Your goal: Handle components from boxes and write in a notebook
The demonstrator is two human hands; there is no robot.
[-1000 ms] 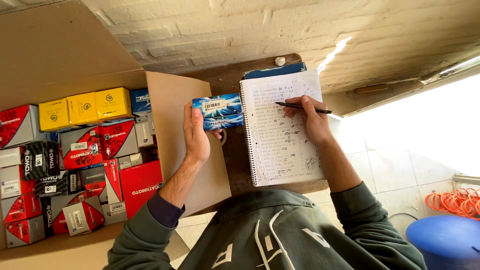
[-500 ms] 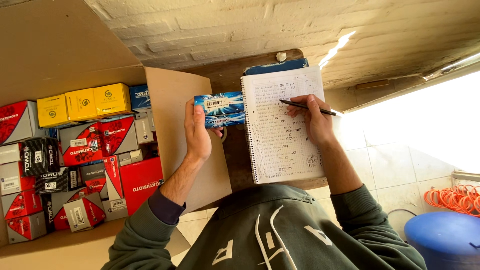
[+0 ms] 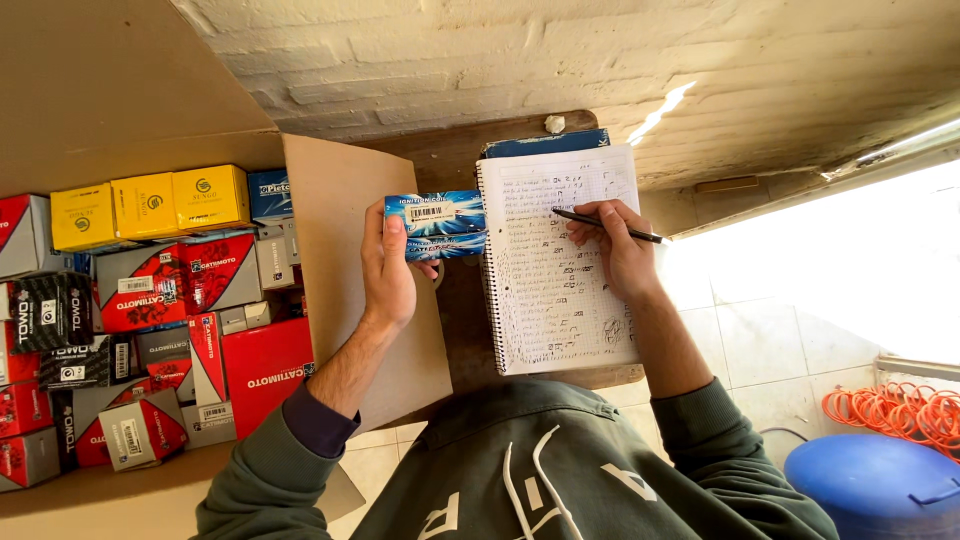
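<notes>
I see the left hand (image 3: 388, 270) holding a small blue box (image 3: 437, 225) with a white sticker on it. The fingers are wrapped around one end of the box, with the thumb lying on top, and the box is held up just beside the left edge of a spiral notebook (image 3: 560, 260). The right hand (image 3: 617, 250) rests on the notebook page, and its fingers are pinched tight around a black pen (image 3: 610, 227). The tip of the pen touches the page near the top, where there are many lines of small writing. The notebook lies open on a dark wooden board (image 3: 455, 160), and a blue book (image 3: 545, 143) peeks out from under its top edge. To the left is a big cardboard carton (image 3: 340, 200) with its flap open. Inside it are many small boxes packed close: yellow boxes (image 3: 150, 205) in a row at the top, and red boxes (image 3: 180, 280) and black ones below. At the bottom right I see a blue barrel (image 3: 880, 485) and an orange coiled hose (image 3: 900, 410) on the pale tiled floor (image 3: 760, 340).
</notes>
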